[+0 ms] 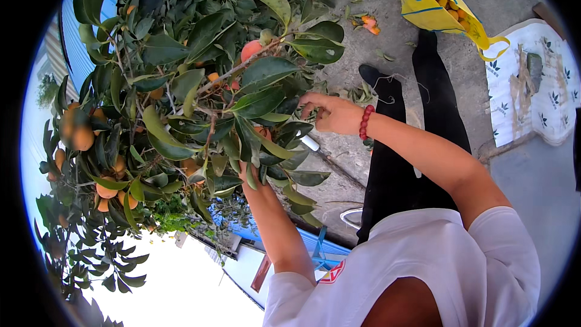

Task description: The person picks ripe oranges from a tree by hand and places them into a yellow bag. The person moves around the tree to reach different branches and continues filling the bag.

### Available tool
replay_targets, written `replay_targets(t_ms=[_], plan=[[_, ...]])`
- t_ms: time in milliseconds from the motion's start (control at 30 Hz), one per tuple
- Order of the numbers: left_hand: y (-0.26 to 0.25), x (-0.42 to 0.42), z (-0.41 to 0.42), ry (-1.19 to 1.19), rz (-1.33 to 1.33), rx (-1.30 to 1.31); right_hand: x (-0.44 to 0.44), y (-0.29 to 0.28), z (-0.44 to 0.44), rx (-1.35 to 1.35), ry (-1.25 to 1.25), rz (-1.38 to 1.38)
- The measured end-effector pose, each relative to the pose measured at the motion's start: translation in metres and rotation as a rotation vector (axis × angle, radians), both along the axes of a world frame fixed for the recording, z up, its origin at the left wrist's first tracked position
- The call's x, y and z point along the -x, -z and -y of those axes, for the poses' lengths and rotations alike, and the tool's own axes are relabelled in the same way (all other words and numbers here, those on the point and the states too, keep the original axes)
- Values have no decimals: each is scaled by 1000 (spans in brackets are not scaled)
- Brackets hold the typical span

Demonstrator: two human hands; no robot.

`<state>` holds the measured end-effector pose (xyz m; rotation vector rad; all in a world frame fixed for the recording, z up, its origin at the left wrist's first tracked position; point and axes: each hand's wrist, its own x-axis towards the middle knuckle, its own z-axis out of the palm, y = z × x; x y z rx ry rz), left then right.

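Observation:
Leafy persimmon branches (236, 72) fill the left and centre, bearing orange fruit (83, 138) and a redder persimmon (251, 50) near the top. My right hand (327, 112), with a red bead bracelet at its wrist, is beside the outer leaves; its fingers are loosely bent and apart, with nothing seen between them. My left forearm (268, 218) reaches up into the foliage, where leaves cover most of the hand, so what it touches is hidden. On the ground at the top right, a yellow bag (420, 7) holds several orange fruits.
Squashed orange fruit (371, 24) and fallen leaves lie on the concrete near my feet. A white printed sheet (508, 95) with a stone-like block (534, 72) on it is at the right. A white-ended pole (310, 143) lies below my right hand. Blue metal framing (321, 247) stands at the lower centre.

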<state>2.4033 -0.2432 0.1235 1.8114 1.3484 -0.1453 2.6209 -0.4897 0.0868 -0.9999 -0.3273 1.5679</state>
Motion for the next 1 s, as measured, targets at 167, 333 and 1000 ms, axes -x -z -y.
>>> replay_targets(t_ms=[167, 333, 1000], plan=[[-23, 3, 5, -104, 58, 34, 8, -20, -48, -130, -197, 226], [-41, 9, 25, -127, 101, 35, 9, -17, -76, -226, -432, 455], [-63, 20, 81, -67, 288, 114, 39, -38, -46, 115, -257, -111]])
